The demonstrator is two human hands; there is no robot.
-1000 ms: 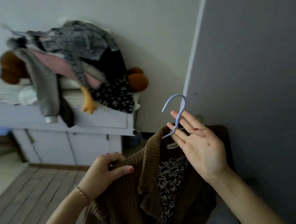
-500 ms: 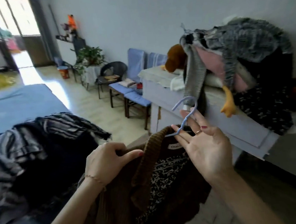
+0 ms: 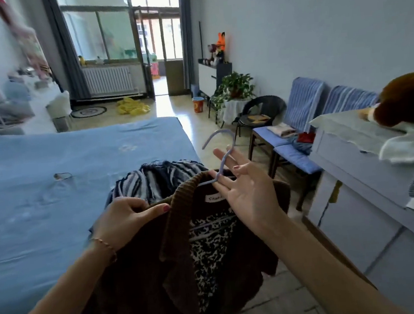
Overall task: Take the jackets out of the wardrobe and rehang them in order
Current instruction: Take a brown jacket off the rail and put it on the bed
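Two bare hands hold up one brown ribbed-collar jacket with a leopard-print lining [image 3: 175, 261] at six o'clock. Left hand [image 3: 123, 220] pinches the collar, fingers curled on the fabric. Right hand [image 3: 250, 195] has fingers straight and spread, the pale blue wire hanger's hook [image 3: 221, 150] threaded between them. Striped dark garments [image 3: 157, 179] lie on the blue bed [image 3: 51, 177] at ten o'clock.

1. A single head-worn view looks forward and down from the person's own eye line, close over the brown jacket [image 3: 160, 262] held at chest height.
2. It faces along the room, the blue bed [image 3: 53, 197] on the left, the window [image 3: 113, 31] at the far end.
3. The wide-angle lens bends the edges.
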